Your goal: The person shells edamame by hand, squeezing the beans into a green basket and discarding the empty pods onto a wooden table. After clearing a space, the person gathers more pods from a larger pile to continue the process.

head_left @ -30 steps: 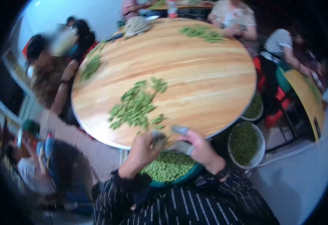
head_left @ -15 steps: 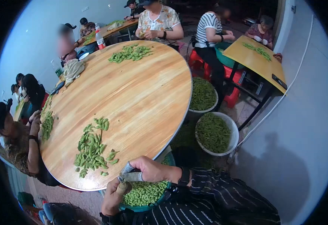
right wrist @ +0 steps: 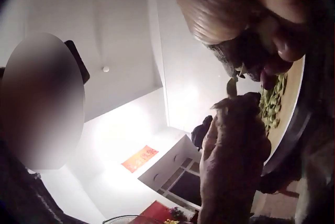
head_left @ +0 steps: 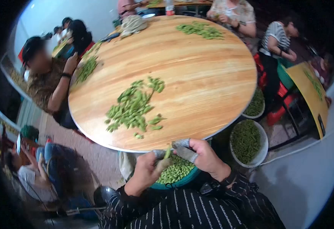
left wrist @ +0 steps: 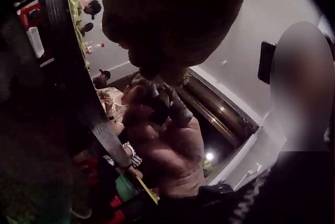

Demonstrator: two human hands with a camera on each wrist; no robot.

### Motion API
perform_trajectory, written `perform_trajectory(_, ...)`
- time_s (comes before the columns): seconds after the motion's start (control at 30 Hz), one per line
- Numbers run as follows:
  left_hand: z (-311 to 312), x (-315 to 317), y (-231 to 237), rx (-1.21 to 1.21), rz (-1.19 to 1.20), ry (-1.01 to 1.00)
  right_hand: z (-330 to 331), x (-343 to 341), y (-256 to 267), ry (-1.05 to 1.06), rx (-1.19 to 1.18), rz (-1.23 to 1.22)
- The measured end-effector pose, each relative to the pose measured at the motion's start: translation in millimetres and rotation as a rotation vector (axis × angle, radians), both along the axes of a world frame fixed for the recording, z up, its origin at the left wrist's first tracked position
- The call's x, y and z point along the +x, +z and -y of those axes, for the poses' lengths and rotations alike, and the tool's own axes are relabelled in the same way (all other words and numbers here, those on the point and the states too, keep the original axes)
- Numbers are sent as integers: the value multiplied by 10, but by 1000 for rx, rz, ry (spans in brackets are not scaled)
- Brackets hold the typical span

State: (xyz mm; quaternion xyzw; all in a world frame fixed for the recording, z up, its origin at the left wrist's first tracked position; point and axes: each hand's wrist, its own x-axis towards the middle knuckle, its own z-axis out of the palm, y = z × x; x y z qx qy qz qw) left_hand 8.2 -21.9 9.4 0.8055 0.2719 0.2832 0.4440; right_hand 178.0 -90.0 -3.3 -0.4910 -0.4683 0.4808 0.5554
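Both hands are over a teal basin [head_left: 182,182] of shelled green beans [head_left: 174,172] at the table's near edge. The left hand [head_left: 147,170] pinches a green pod [head_left: 168,151] between wrapped thumb and finger; in the right wrist view the pod [right wrist: 231,87] stands up from that hand [right wrist: 235,145]. Close beside the pod's top, the right hand [head_left: 206,157] has its wrapped thumb and forefinger nearly together; whether they touch the pod is unclear. The left wrist view is dark, with the left hand [left wrist: 172,20] above the right hand [left wrist: 175,153].
A round wooden table [head_left: 197,95] bears a near pile of pods [head_left: 130,108] and further piles. White buckets of green pods [head_left: 247,143] stand on the floor at the right. Several people sit around this and other tables. A cloth [head_left: 133,25] lies at the far edge.
The head view swung right and back, shifting the scene. The hands were close together half a second ago; now they are slightly apart, with a pod standing up between them.
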Motion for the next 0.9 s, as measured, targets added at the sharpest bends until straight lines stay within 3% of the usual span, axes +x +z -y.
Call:
perform_trajectory(0.13, -3, -27, -57, 432, -119, -12, 31, -48, 43, 80, -8, -70)
perform_trajectory(0.37, 2, -26, 34, 669, -143, -33, 60, -55, 130, 101, -92, -81)
perform_trajectory(0.67, 11, -41, -29, 755, -167, -37, 49, -88, 62, 81, -114, -75)
perform_trajectory(0.77, 40, -42, 12, 705, -157, -10, 32, -109, 11, 66, -100, -78)
perform_trajectory(0.9, 12, -109, -276, 474, -82, -17, 3, -115, -104, 94, -103, -124)
